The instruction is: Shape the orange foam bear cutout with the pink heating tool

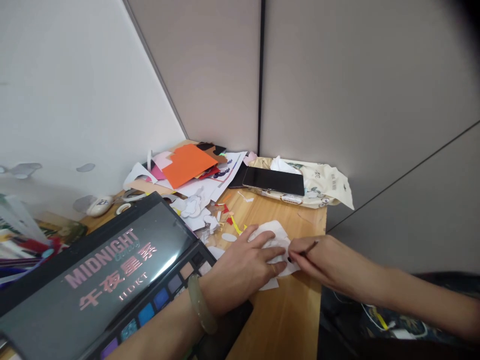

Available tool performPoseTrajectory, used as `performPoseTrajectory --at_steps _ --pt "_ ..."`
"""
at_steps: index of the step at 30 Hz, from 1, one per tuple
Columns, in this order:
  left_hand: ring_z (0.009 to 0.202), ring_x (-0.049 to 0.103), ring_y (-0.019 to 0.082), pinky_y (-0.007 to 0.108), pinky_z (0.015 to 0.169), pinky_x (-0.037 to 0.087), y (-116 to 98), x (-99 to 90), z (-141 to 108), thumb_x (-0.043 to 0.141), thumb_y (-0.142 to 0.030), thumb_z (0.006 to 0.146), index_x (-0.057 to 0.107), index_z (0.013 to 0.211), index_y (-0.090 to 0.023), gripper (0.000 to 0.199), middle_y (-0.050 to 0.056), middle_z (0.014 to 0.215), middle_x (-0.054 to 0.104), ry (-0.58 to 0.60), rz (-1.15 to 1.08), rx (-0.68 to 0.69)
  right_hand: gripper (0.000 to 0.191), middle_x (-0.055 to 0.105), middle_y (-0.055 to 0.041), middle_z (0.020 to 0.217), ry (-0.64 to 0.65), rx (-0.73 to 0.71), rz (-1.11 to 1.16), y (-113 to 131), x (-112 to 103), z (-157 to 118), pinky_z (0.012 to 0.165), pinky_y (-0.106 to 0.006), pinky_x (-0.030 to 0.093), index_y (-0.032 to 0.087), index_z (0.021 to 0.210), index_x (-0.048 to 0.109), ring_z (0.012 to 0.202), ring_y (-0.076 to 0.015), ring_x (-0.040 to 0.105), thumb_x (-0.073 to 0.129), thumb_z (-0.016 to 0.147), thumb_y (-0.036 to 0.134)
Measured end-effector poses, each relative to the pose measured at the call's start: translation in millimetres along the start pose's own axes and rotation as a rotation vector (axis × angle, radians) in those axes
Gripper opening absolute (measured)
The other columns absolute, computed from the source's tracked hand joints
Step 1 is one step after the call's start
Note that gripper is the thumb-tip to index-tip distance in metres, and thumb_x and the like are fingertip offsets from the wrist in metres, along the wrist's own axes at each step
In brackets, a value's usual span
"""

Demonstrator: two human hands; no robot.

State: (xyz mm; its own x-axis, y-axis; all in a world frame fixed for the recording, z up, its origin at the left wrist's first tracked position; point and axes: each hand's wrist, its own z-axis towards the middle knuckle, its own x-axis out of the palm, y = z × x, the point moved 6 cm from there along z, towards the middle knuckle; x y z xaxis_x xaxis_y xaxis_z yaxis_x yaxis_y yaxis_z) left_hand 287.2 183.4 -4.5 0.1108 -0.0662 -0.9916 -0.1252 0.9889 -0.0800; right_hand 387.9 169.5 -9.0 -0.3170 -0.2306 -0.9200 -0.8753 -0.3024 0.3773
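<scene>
White paper [275, 232] lies on the wooden table near its right edge. My left hand [249, 260] rests on the paper with its fingers spread, a pale bangle on the wrist. At the paper's right side, my right hand [313, 257] is closed around a thin dark stick [310, 247], its dark tip close to the paper. An open eyeshadow palette [123, 270] sits under and left of my left forearm, showing blue and purple pans.
A black phone [273, 180] lies on a wipes pack [326, 182]. Behind are orange paper [189, 164] and paper scraps [193, 207]. A white mouse [99, 205] and pens [26, 250] are at left. Grey panels [337, 90] stand behind the table.
</scene>
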Motion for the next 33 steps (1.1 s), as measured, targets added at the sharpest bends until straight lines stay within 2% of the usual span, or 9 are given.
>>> performPoseTrajectory --at_steps 6,10,13,16,18,22,26,31,33 --pt "0.107 0.033 0.022 0.044 0.089 0.02 -2.4 -0.6 -1.1 0.037 -0.022 0.082 0.053 0.097 -0.023 0.022 0.001 0.111 0.051 -0.001 0.012 0.001 0.03 0.054 -0.0003 0.059 -0.038 0.029 -0.006 -5.1 -7.3 2.4 0.051 -0.023 0.035 0.018 0.068 0.048 0.052 -0.011 0.049 0.026 0.086 0.027" --pt "0.105 0.034 0.021 0.043 0.088 0.022 -4.0 -1.6 -2.1 0.036 -0.022 0.082 0.052 0.099 -0.023 0.024 0.002 0.108 0.052 -0.014 0.01 0.011 0.033 0.054 0.0004 0.058 -0.186 0.108 0.157 -8.7 -23.2 2.4 0.052 -0.022 0.036 0.017 0.063 0.05 0.052 -0.0099 0.05 0.028 0.086 0.028" --pt "0.104 0.035 0.021 0.044 0.089 0.022 -5.4 -0.7 -2.6 0.034 -0.023 0.082 0.051 0.101 -0.024 0.025 0.002 0.107 0.051 -0.022 0.009 0.014 0.038 0.057 0.0011 0.056 -0.17 0.135 0.31 -10.5 -16.8 2.5 0.051 -0.02 0.038 0.018 0.059 0.051 0.051 -0.0088 0.052 0.028 0.086 0.032" --pt "0.103 0.036 0.021 0.045 0.09 0.02 -6.1 0.8 -2.9 0.034 -0.025 0.082 0.052 0.099 -0.026 0.025 0.002 0.107 0.051 -0.029 0.017 0.003 0.04 0.056 -0.0013 0.056 -0.162 0.158 0.155 -13.2 -6.3 2.3 0.051 -0.023 0.038 0.017 0.06 0.052 0.051 -0.0114 0.051 0.028 0.085 0.036" --pt "0.103 0.036 0.021 0.046 0.09 0.02 -6.7 1.4 -3.0 0.035 -0.025 0.082 0.053 0.098 -0.027 0.024 0.002 0.106 0.051 -0.03 0.017 0.004 0.04 0.057 -0.0033 0.059 -0.141 0.127 0.054 -11.4 -1.0 2.5 0.052 -0.025 0.038 0.016 0.065 0.054 0.053 -0.0132 0.052 0.026 0.086 0.035" --pt "0.102 0.037 0.021 0.045 0.089 0.022 -7.1 0.7 -2.9 0.036 -0.023 0.082 0.052 0.1 -0.026 0.025 0.004 0.105 0.052 -0.042 0.013 0.018 0.035 0.058 -0.0049 0.069 -0.062 -0.009 0.029 -0.4 2.9 1.1 0.059 -0.026 0.039 0.015 0.078 0.055 0.063 -0.0145 0.054 0.025 0.086 0.031" --pt "0.102 0.037 0.022 0.045 0.087 0.024 -6.6 1.5 -2.5 0.035 -0.024 0.082 0.052 0.1 -0.026 0.025 0.004 0.107 0.051 -0.033 0.025 0.023 0.032 0.058 -0.0041 0.069 -0.023 -0.094 0.033 2.3 0.8 -3.5 0.058 -0.025 0.04 0.016 0.075 0.055 0.063 -0.0139 0.054 0.027 0.086 0.028" --pt "0.103 0.037 0.023 0.045 0.087 0.023 -5.9 3.0 -2.2 0.036 -0.024 0.081 0.053 0.098 -0.027 0.024 0.003 0.11 0.05 -0.011 0.036 0.02 0.025 0.059 -0.0031 0.073 -0.198 -0.029 0.099 -9.2 -14.3 -9.4 0.062 -0.025 0.04 0.017 0.074 0.054 0.065 -0.013 0.054 0.033 0.085 0.026" --pt "0.102 0.037 0.022 0.045 0.086 0.024 -6.1 2.6 -2.2 0.036 -0.024 0.081 0.052 0.099 -0.027 0.024 0.003 0.108 0.051 -0.015 0.037 0.02 0.025 0.06 -0.0023 0.072 -0.184 -0.046 0.156 -8.2 -13.5 -9.7 0.061 -0.023 0.04 0.018 0.075 0.054 0.064 -0.0123 0.054 0.033 0.085 0.026"
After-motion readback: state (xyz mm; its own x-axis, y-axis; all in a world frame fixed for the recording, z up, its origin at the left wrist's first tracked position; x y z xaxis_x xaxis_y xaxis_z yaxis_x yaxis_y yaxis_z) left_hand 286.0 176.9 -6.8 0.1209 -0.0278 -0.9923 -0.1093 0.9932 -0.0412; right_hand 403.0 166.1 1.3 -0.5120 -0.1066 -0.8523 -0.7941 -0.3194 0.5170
